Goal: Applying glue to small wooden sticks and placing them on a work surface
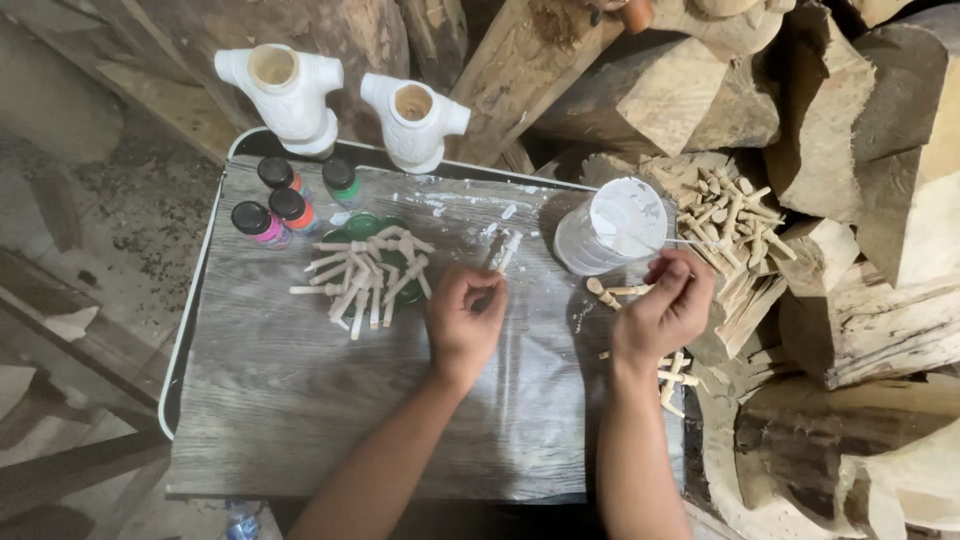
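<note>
The step in hand looks like coating small wooden pegs with white paint. The left hand (463, 318) is curled almost closed and pinches a short white-painted wooden peg (508, 250), whose tip points up over the grey wood-grain tray table (300, 400). The right hand (668, 303) is also nearly closed; its fingers grip a thin stick (maybe a brush, too fine to tell) that reaches toward the round white plastic cup of white paint (612, 225) just beside it. About 12 pegs lie drying on a green plate (362, 226). I judge the next move needs paint taken from the cup and the peg turned for even cover, then laid with the others.
</note>
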